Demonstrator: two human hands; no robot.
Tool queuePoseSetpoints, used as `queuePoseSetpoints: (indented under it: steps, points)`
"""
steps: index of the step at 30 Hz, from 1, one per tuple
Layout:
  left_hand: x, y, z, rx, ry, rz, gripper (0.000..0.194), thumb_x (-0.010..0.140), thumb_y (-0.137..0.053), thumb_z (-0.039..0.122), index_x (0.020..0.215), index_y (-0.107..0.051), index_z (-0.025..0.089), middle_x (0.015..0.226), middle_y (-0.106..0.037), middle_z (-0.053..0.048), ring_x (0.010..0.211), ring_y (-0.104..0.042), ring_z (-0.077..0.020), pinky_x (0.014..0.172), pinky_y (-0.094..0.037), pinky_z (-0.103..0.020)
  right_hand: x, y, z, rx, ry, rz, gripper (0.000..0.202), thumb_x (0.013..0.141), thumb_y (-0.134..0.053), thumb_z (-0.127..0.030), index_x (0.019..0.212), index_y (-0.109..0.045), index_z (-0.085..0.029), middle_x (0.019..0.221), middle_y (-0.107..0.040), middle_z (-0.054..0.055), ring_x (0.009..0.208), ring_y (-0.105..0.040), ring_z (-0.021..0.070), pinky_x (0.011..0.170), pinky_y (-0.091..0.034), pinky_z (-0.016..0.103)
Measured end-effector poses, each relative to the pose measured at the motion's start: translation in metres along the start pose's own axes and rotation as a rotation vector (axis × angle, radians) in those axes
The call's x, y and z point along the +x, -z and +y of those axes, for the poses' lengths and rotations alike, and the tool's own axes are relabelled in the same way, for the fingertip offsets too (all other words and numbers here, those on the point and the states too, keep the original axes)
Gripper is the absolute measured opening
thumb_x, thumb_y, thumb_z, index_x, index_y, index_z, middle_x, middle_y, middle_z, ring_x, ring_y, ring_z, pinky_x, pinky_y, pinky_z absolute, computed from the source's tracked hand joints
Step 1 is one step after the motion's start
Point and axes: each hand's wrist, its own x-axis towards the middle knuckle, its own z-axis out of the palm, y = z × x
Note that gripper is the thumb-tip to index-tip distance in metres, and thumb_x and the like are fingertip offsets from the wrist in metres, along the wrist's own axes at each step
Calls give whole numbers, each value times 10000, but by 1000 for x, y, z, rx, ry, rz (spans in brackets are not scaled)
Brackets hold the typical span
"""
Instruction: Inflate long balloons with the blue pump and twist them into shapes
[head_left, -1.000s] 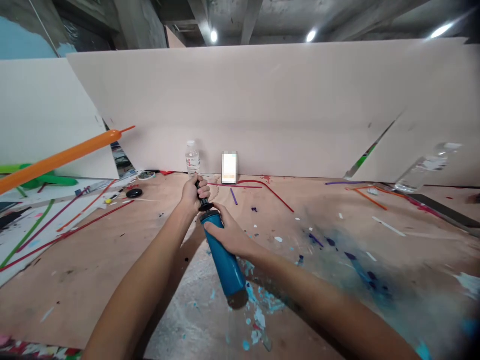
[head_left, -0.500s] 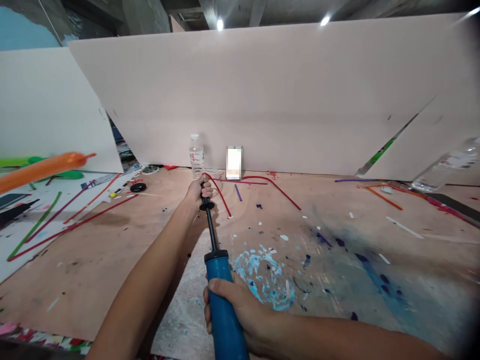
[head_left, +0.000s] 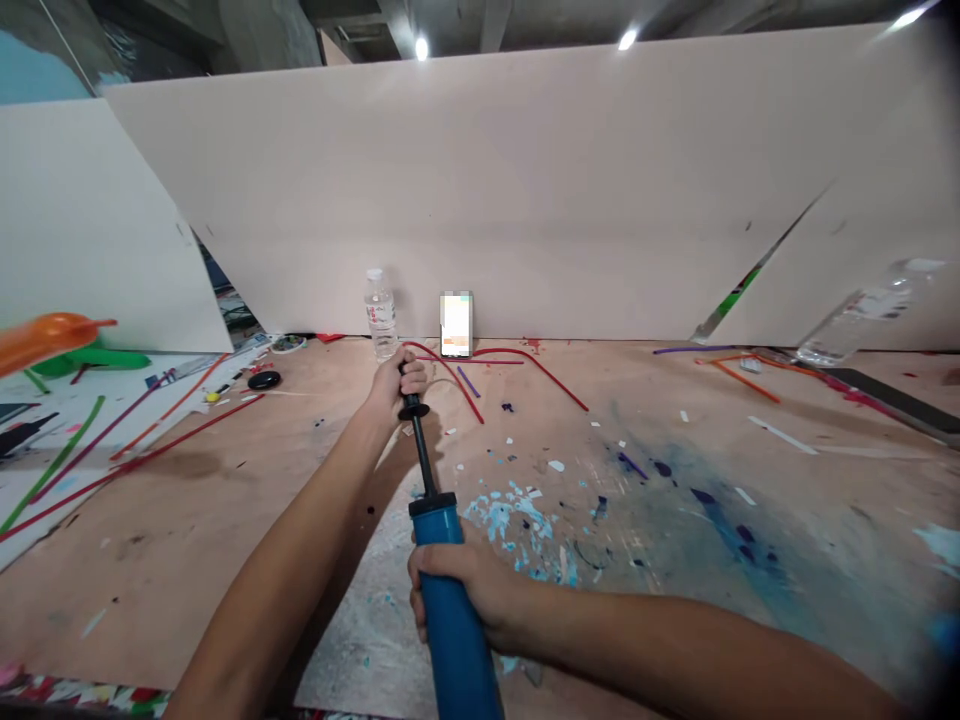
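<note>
A blue hand pump (head_left: 459, 650) with a black collar points away from me over the table. My right hand (head_left: 469, 580) is wrapped round its blue barrel. At the far end of the black rod, my left hand (head_left: 396, 385) grips the black handle. Thin red balloons (head_left: 551, 378) lie just beyond and right of my left hand. A clear water bottle (head_left: 381, 318) stands upright behind that hand, and a phone (head_left: 456, 325) with a lit screen leans against the white board.
Thin balloons lie on white sheets (head_left: 157, 400) at left, below an inflated orange balloon (head_left: 52, 335). A black disc (head_left: 264, 380) is nearby. At right are a tilted bottle (head_left: 862, 310), a dark flat object (head_left: 896, 400) and orange balloons (head_left: 746, 380).
The view has turned slightly right, so most things sit further left. The free end of a red balloon beside my left hand has swung right. Both hands keep their hold on the pump.
</note>
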Motion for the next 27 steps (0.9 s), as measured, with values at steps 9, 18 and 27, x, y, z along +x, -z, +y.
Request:
queuePoseSetpoints:
  steps: [9,18,27]
  points:
    - [0,-8,-10,-11,71,-15,345,974,-392,314,661,-367,170,490,-248,92,289,-268,-17,278,-181,-124,4,5,7,-1,52,-25,258,604,-651,-361,674,-572,-125,523,-602,30,451,-560,131,499,-479,288]
    - [2,-10,-36,25,179,32,353,969,-381,317,647,-344,177,482,-228,94,280,-251,-22,265,-156,-120,4,7,12,63,95,-35,274,619,-688,-373,691,-573,-135,552,-617,26,486,-580,146,522,-494,303]
    - [-24,-1,-69,33,179,83,364,983,-313,336,670,-391,167,488,-236,90,269,-225,-25,256,-140,-119,3,3,2,65,21,-29,263,544,-652,-363,651,-562,-141,532,-611,30,486,-567,146,539,-475,301]
